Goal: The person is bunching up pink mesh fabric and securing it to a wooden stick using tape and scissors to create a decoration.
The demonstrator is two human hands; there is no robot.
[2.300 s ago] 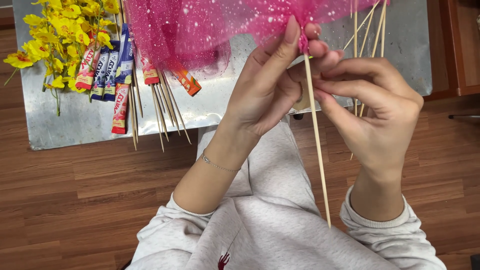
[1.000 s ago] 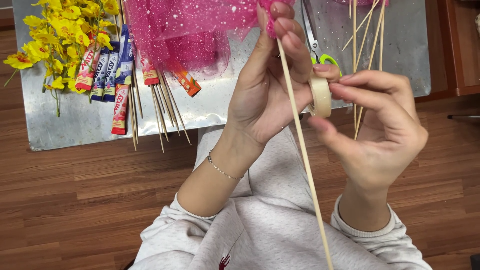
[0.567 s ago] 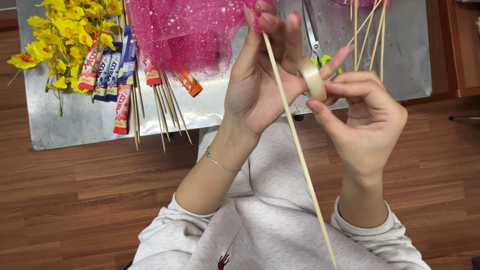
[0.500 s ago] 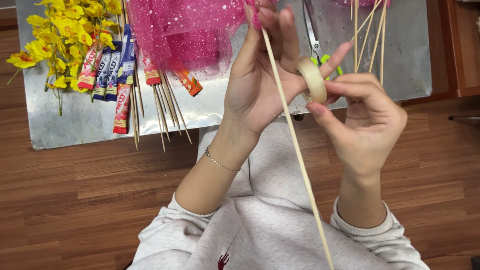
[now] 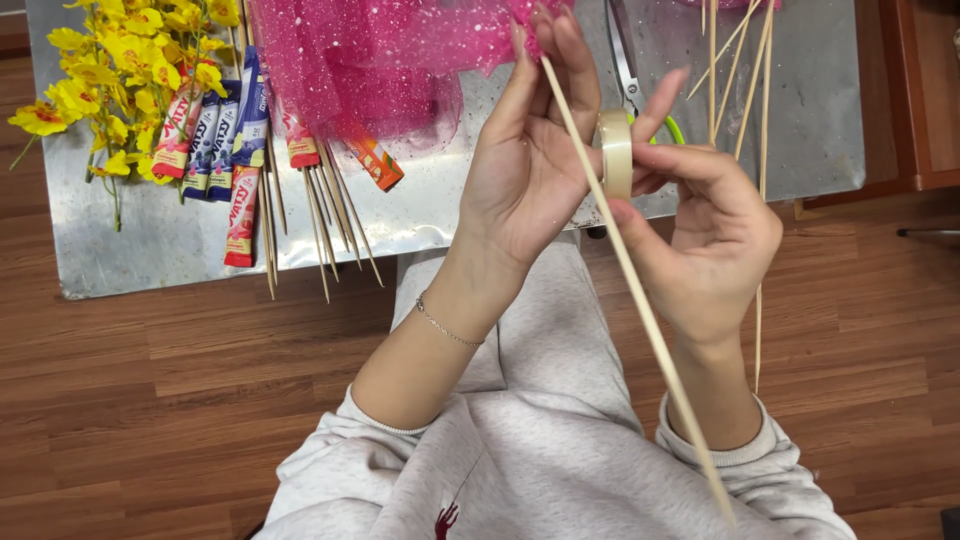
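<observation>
My left hand [image 5: 535, 165] pinches the top of a long wooden skewer [image 5: 640, 310] together with a gathered piece of pink glittery mesh [image 5: 370, 60]. The skewer slants down to the right across my lap. My right hand [image 5: 705, 230] holds a small roll of clear tape [image 5: 615, 152] between thumb and fingers, pressed right against the skewer just below my left fingertips. Both hands hover above the near edge of a silver sheet [image 5: 150, 250] lying on the wooden floor.
On the sheet lie yellow artificial flowers [image 5: 120, 70], several snack sachets fixed to skewers [image 5: 225, 150], scissors [image 5: 625, 60] with green handles, and loose wooden skewers [image 5: 740, 80] at the right. A wooden cabinet edge [image 5: 925, 90] stands at far right.
My right hand picked up the tape roll and brought it against the skewer. My left hand slid higher on the stick, and the stick tilted more.
</observation>
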